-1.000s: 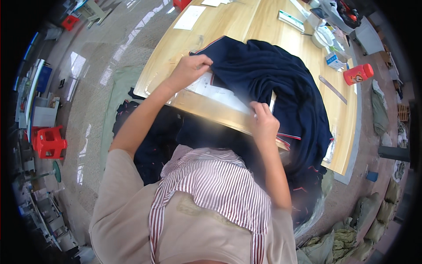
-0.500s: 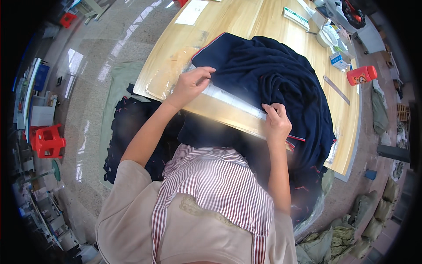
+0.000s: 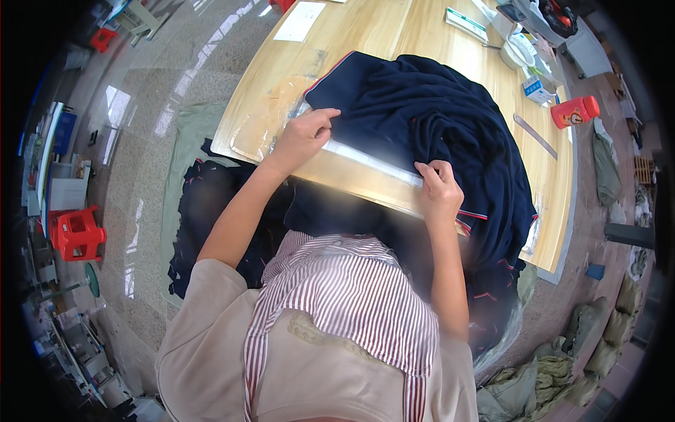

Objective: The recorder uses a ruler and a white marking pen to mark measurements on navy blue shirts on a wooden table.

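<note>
A navy garment [image 3: 464,112] with red-and-white striped edging lies bunched on the wooden table [image 3: 267,77]. Beneath its near edge are a pale paper strip [image 3: 373,158] and a tan board strip along the table's front. Both hands are closed at the garment's near edge: my left hand [image 3: 306,133] pinches it toward the left, over the pale strip, and my right hand [image 3: 439,190] pinches it at the right. More navy pieces [image 3: 211,211] with small red bits are piled below the table edge, in front of my striped apron [image 3: 337,295].
A red jar [image 3: 573,112], metal ruler [image 3: 534,137], blue-and-white carton [image 3: 536,90], white bowl [image 3: 518,53] and paper sheet [image 3: 299,21] sit on the table. A red stool [image 3: 77,232] stands left on the floor; greenish cloth bundles [image 3: 534,380] lie lower right.
Since a second ago, my left hand has moved down and my right hand has moved right, drawing the navy fabric over more of the pale strip. Little differs from half a second ago.
</note>
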